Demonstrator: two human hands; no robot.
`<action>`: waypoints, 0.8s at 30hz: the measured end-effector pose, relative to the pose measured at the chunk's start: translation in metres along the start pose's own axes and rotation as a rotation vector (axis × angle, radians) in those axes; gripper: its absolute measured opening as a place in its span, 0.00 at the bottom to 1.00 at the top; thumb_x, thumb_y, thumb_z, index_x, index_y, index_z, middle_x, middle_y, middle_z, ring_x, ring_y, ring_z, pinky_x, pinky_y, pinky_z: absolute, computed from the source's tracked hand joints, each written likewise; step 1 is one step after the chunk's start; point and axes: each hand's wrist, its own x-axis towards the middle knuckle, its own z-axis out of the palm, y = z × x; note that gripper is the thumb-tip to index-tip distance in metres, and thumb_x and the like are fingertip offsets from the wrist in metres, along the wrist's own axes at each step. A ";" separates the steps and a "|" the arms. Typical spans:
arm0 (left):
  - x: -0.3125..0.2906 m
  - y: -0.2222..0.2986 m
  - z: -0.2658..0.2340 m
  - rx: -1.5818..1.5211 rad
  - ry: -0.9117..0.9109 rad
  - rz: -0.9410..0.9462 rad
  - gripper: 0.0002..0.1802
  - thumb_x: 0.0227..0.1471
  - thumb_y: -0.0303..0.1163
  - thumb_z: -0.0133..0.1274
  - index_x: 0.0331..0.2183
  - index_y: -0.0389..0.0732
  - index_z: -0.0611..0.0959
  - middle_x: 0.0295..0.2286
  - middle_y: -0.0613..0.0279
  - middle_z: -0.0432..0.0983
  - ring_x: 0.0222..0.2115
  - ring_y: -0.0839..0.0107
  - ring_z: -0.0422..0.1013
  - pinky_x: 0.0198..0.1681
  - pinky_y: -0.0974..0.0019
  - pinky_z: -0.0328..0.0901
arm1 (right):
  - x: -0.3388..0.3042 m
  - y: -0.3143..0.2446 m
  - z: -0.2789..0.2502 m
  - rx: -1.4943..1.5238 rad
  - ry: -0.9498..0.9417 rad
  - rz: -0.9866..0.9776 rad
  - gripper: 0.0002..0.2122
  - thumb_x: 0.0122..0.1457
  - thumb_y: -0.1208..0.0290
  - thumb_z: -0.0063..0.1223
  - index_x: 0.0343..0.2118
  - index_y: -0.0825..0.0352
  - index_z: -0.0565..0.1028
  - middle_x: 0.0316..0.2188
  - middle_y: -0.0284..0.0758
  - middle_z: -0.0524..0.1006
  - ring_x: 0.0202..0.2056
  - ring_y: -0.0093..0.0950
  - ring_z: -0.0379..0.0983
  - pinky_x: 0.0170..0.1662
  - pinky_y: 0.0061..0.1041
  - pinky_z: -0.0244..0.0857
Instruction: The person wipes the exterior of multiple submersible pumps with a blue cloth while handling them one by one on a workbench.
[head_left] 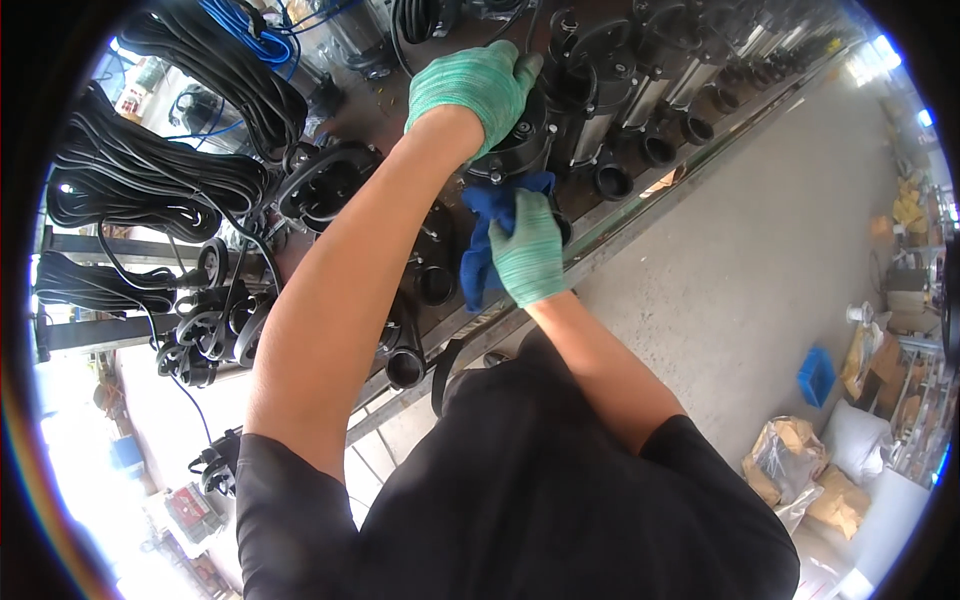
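My left hand point(465, 90), in a green knit glove, reaches far forward and grips the top of a black submersible pump point(512, 155). The curled fingers hide the part it holds. My right hand point(530, 250), gloved the same way, is closed on a dark blue cloth point(482, 250) and presses it against the lower near side of that pump. Folds of the cloth hang to the left of the hand and cover some of the pump's base.
A row of similar pumps point(600, 125) with round black outlets runs along the bench edge point(620, 215) to the far right. Coiled black cables point(150, 170) lie at left, a blue cable point(250, 35) behind them. A blue crate point(816, 377) and bags point(785, 460) sit on the floor.
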 end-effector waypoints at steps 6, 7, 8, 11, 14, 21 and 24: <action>0.018 -0.064 0.010 -0.507 0.060 0.143 0.29 0.69 0.54 0.45 0.59 0.44 0.79 0.51 0.44 0.80 0.53 0.50 0.76 0.60 0.58 0.67 | 0.015 0.013 -0.028 0.188 -0.592 0.299 0.13 0.57 0.74 0.61 0.45 0.71 0.78 0.38 0.53 0.83 0.42 0.47 0.82 0.45 0.41 0.76; 0.022 -0.066 0.007 -0.736 0.096 0.099 0.27 0.69 0.51 0.46 0.58 0.43 0.80 0.50 0.45 0.81 0.51 0.53 0.77 0.58 0.59 0.67 | 0.020 0.013 -0.047 0.215 -0.448 0.298 0.14 0.56 0.74 0.60 0.46 0.70 0.78 0.38 0.52 0.83 0.41 0.45 0.83 0.44 0.40 0.77; 0.019 -0.070 0.005 -0.964 0.123 0.040 0.25 0.70 0.48 0.47 0.57 0.42 0.80 0.49 0.47 0.82 0.48 0.56 0.77 0.57 0.60 0.68 | 0.016 0.022 -0.059 0.200 -0.253 0.201 0.15 0.55 0.75 0.60 0.47 0.70 0.78 0.38 0.50 0.83 0.41 0.44 0.83 0.44 0.40 0.76; -0.003 -0.110 -0.015 -0.695 0.150 0.066 0.21 0.68 0.42 0.54 0.55 0.39 0.81 0.45 0.53 0.83 0.44 0.65 0.77 0.52 0.60 0.69 | 0.056 -0.030 -0.128 0.273 0.053 -0.127 0.19 0.51 0.77 0.60 0.48 0.68 0.79 0.43 0.46 0.80 0.42 0.47 0.79 0.46 0.41 0.75; -0.022 -0.109 0.000 -0.697 0.038 0.170 0.21 0.69 0.40 0.53 0.55 0.38 0.80 0.47 0.51 0.80 0.46 0.64 0.76 0.55 0.64 0.68 | 0.110 -0.048 -0.137 -0.044 -0.027 -0.448 0.24 0.47 0.72 0.64 0.52 0.65 0.78 0.49 0.45 0.76 0.50 0.50 0.73 0.53 0.46 0.72; -0.052 -0.072 0.015 -0.290 0.172 0.242 0.23 0.69 0.37 0.50 0.60 0.39 0.77 0.59 0.48 0.72 0.56 0.44 0.71 0.59 0.55 0.67 | 0.122 -0.048 -0.097 -0.140 -0.226 -0.486 0.24 0.48 0.69 0.69 0.51 0.63 0.78 0.51 0.40 0.75 0.54 0.52 0.71 0.56 0.44 0.73; -0.054 -0.061 0.006 -0.308 0.165 0.207 0.23 0.69 0.36 0.51 0.62 0.42 0.76 0.59 0.52 0.73 0.55 0.51 0.73 0.58 0.57 0.68 | 0.124 -0.017 -0.124 0.082 -0.247 -0.502 0.23 0.49 0.74 0.66 0.51 0.64 0.79 0.52 0.43 0.78 0.54 0.49 0.74 0.57 0.42 0.72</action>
